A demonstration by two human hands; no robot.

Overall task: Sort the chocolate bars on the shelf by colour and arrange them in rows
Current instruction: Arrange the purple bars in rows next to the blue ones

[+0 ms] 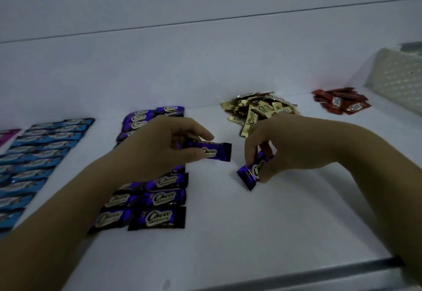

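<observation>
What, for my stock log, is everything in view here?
blue chocolate bars: many, blue, rows at the left
pink wrapper: only an edge shows, pink, far left
arranged purple bars: several, purple, rows left of centre, partly hidden by the left arm
gold bars: loose pile, gold, back centre
red bars: loose pile, red, back right
basket: one, white, perforated, far right
shelf: one, white, under everything
first held purple bar: one, purple, in the left hand
second held purple bar: one, purple, tilted, in the right hand
left hand: pinches the first held bar
right hand: pinches the second
</observation>
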